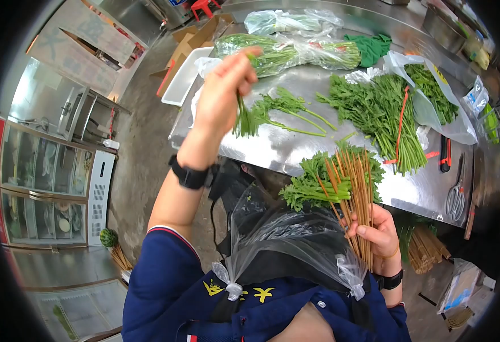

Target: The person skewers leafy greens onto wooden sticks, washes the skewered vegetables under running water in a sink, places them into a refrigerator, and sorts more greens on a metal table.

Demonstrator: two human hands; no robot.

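Observation:
My left hand (227,85) is raised over the table's left part, its fingers closed around a sprig of leafy greens (244,121) that hangs below it. Low in front of my body, my right hand (380,232) grips a bundle of bamboo skewers (360,199), their upper ends pointing away from me. Leafy greens (307,185) with pale cut stems sit against the upper part of the bundle; how they are fixed to it is partly hidden. A few loose leafy stalks (287,105) lie on the steel table (273,151) between my hands.
A large bunch of greens (375,108) with a red band lies at right, beside greens in a plastic bag (427,91). Scissors (456,196) and a red-and-black tool (445,154) rest near the right edge. Plastic-wrapped greens (301,54) and a white tray (184,77) are farther back.

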